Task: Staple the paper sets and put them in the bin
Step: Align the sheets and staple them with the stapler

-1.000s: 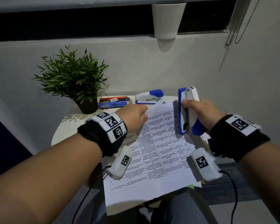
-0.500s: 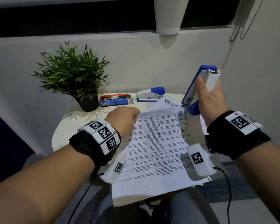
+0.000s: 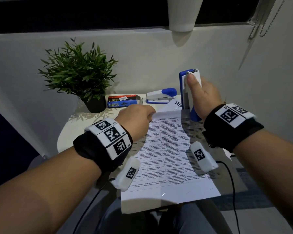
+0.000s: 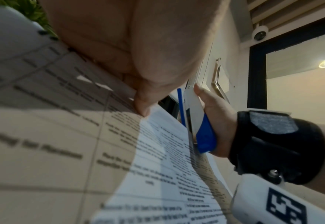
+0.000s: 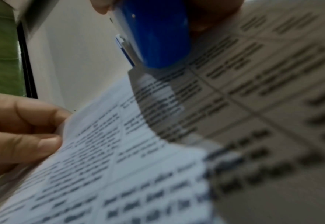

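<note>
Two hands engaged: both hold task items.
Left hand (image 3: 136, 119): fingers curled, pinching the far left corner of the white printed paper set (image 3: 167, 154); thumb on top, seen from the right wrist view.
Paper set: lies under and between both grips, long axis running from the person's lap away toward the wall; near end overhangs the round white table (image 3: 69, 132), far end at the pinch. Whether it is already stapled cannot be told.
Right hand (image 3: 203, 97): wrapped round the blue-and-white stapler (image 3: 189, 92), thumb laid along its white top.
Stapler in grip: stands nearly upright, long axis vertical, blue rear end down just above the paper's far right corner, mouth end pointing up and away from the sheet.
Governing relation: the pinched corner lies left of the stapler grip; judged, the mouth must tip down and leftward to reach it. Right hand is nearer that edge's right side.
Beyond the grips: second blue-and-white stapler (image 3: 161, 97), staples box (image 3: 123, 102), potted green plant (image 3: 81, 76).
Bin: not identified.
</note>
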